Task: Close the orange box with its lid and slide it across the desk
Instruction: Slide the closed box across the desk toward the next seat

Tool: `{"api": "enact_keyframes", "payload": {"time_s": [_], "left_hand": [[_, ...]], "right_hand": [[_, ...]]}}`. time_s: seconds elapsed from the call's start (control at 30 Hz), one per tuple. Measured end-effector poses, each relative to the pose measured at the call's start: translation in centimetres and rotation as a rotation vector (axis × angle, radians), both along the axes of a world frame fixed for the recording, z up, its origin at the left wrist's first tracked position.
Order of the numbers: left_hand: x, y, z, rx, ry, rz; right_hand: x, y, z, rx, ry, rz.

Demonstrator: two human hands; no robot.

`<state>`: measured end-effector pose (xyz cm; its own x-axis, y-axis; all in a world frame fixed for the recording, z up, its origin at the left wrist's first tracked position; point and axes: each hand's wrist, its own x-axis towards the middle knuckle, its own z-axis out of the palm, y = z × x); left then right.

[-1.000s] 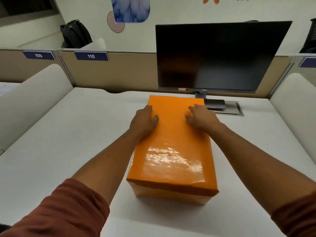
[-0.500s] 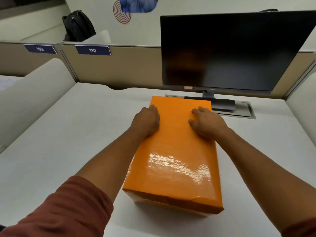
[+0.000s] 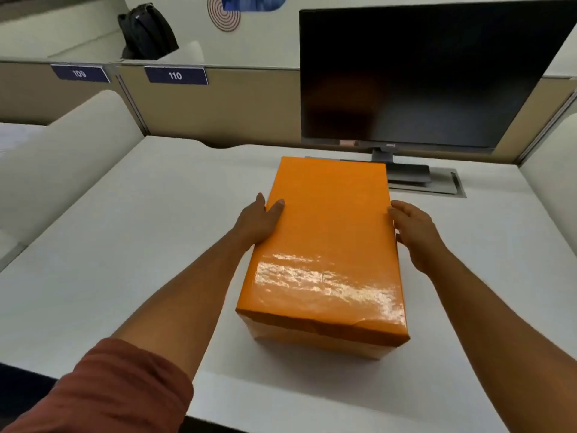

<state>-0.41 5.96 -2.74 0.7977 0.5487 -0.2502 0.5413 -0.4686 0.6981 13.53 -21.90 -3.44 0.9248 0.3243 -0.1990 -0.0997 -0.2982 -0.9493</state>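
The orange box [image 3: 327,245] stands in the middle of the white desk [image 3: 125,245], long side running away from me, with its glossy lid fully seated on top. My left hand [image 3: 259,221] lies against the box's left edge, thumb resting on the lid and fingers down the side. My right hand [image 3: 412,235] presses flat against the box's right side, fingers extended. Both hands flank the box about halfway along its length.
A dark monitor [image 3: 421,79] on a stand [image 3: 402,170] stands just behind the box's far end. Beige partitions with labels 109 [image 3: 79,73] and 110 [image 3: 175,76] bound the desk at the back. White padded dividers [image 3: 62,164] rise on left and right.
Both hands have left the top of the lid and moved outward to the box's left and right sides. The box sits slightly farther back, close to the monitor stand.
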Motion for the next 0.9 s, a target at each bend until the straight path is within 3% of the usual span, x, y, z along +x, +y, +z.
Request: {"api": "enact_keyframes", "payload": {"time_s": [0.13,0.2,0.3,0.47,0.9], "left_hand": [[-2.5,0.6,-0.4,-0.376,0.084,0.068],[-3.7,0.6,-0.3,-0.469,0.145,0.047],[-4.4,0.6,0.0,-0.412,0.070,0.128],[-5.4,2.3,1.4,-0.346,-0.028,0.219],[-10.7,12.1,3.5,-0.179,-0.113,0.333]], "right_hand": [[-1.9,-1.9,-1.3,-0.020,0.310,0.111],[-2.6,-2.4,-1.3,-0.011,0.448,0.202],[-2.6,-2.0,-0.5,0.014,0.467,0.289],[-2.4,0.7,1.4,0.034,0.307,0.377],[-5.0,13.9,2.8,0.048,0.196,0.541]]}}
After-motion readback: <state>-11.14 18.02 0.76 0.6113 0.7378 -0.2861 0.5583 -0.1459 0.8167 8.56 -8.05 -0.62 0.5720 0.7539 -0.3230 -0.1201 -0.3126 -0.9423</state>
